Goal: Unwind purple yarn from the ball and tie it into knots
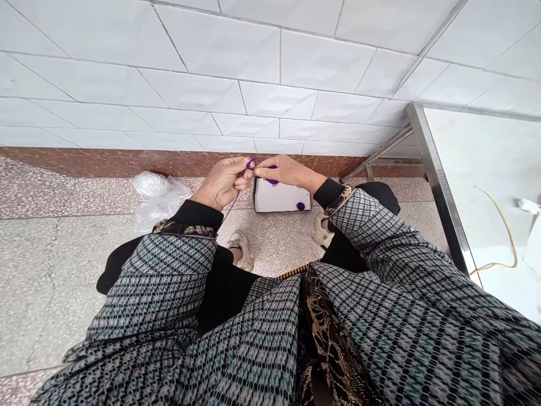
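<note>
The floor [71, 265] is speckled stone, pale grey with pinkish bands and a few dark cracks. On it lie a white ball [150, 183] and a clear plastic bag [158, 208], touching; whether the ball is partly inside the bag cannot be told. A box [276, 198], white inside with a dark rim, holds a small purple ball [300, 206] near its right end. Two light shoes [242, 251] rest on the floor, apart. At right, a white tabletop [456, 163] with a metal edge bears a curved yellow cord [513, 248] and a small white piece [528, 206].
</note>
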A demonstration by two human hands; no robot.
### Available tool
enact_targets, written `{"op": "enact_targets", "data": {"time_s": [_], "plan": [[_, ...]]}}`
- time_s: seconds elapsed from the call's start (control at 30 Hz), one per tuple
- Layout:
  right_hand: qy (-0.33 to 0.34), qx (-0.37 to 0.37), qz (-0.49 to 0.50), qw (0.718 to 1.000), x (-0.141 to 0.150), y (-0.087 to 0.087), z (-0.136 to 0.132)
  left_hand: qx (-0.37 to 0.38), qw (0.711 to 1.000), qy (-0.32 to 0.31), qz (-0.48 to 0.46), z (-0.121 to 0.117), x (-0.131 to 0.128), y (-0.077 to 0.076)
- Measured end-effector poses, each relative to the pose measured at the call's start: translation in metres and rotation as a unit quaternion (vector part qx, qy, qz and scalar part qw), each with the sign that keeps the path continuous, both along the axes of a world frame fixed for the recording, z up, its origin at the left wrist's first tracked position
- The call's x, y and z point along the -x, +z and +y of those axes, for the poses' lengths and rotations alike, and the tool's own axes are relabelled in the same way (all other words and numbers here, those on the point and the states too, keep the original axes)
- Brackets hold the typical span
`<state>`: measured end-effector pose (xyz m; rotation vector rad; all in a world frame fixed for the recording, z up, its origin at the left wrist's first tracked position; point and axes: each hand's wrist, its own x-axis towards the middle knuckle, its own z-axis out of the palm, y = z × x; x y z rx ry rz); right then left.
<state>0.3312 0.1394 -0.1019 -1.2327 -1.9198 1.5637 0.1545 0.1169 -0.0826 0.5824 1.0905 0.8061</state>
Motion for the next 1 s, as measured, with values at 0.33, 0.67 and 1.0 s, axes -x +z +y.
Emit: {"op": "enact_targets", "data": {"time_s": [0.33, 0.67, 1.0], "plan": [[-0.169, 0.216, 0.314, 0.909, -0.005, 0.012, 0.003, -0.054, 0.997, -0.034, 0.03, 0.0, 0.005, -0.008], [-0.217, 0.384, 0.381, 0.813, -0.022, 0.023, 0.004, -0.083, 0.99, -0.11, 0.034, 0.002, 0.015, -0.011], [-0.172, 0.215, 0.203, 0.94, -0.064, 0.029, 0.014, -0.044, 0.998, -0.045, 0.022, -0.001, 0.033, -0.002]]}}
